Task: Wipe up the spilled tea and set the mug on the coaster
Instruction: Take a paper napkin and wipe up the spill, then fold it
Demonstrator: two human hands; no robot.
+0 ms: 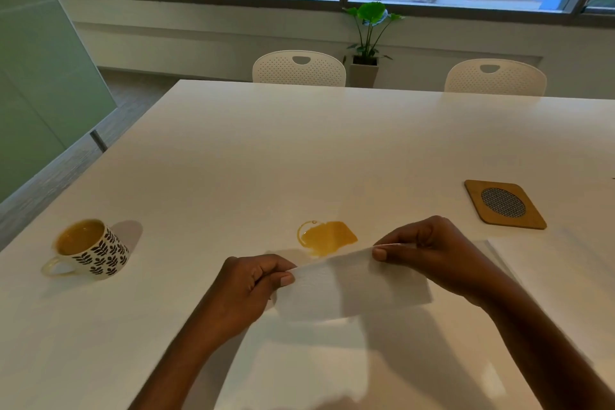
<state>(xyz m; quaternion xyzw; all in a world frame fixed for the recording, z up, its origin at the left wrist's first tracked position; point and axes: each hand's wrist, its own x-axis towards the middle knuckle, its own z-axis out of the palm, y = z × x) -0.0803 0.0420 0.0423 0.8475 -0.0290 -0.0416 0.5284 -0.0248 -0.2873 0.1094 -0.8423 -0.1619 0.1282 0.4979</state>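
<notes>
A white paper tissue hangs stretched between my hands just above the white table. My left hand pinches its left top corner and my right hand pinches its right top corner. Just beyond the tissue lies an amber tea puddle with a ring mark at its left. A leaf-patterned mug holding tea stands at the left, its handle toward me. The square wooden coaster with a round mesh centre lies at the right.
More white tissue sheets lie on the table at the right edge. Two white chairs stand at the far side, with a potted plant behind them under the windows.
</notes>
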